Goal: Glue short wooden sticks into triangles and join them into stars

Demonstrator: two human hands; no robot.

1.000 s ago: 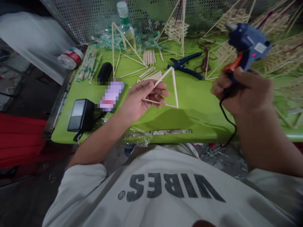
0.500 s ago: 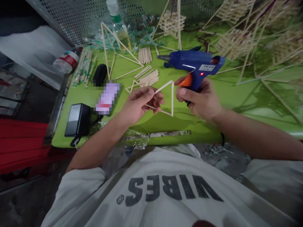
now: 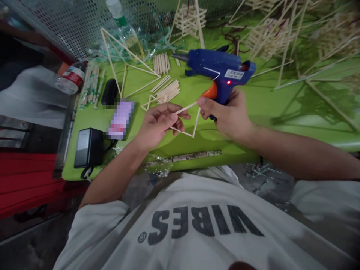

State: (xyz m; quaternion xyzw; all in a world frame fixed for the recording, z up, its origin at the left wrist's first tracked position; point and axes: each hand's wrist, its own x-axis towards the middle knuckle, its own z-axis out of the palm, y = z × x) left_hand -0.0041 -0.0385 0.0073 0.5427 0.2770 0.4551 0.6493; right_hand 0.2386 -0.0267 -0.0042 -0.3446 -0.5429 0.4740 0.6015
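Observation:
Between the fingers of my left hand (image 3: pixel 160 122) is a small triangular frame of thin wooden sticks (image 3: pixel 197 122), one corner pointing toward me. My right hand (image 3: pixel 227 114) is wrapped around the handle of a blue hot glue gun (image 3: pixel 216 69) with an orange trigger and a lit red light. Its nozzle points left, above the table. The right thumb and a finger also touch the upper right corner of the stick frame. Short sticks (image 3: pixel 168 91) lie in a loose pile just beyond my left hand, beside a small stick triangle (image 3: pixel 150 102).
A large stick pyramid frame (image 3: pixel 125 75) and a bottle of yellow liquid (image 3: pixel 128 35) stand at the back left. Woven stick stars (image 3: pixel 270 39) fill the back right. A phone (image 3: pixel 120 120), a black power bank (image 3: pixel 88 148) and a flat strip (image 3: pixel 194 155) lie on the green table (image 3: pixel 284 116).
My right thumb and finger have closed on the frame's upper corner, and the frame's right side has tilted. The glue gun stays in my right hand. The whole view has shifted slightly.

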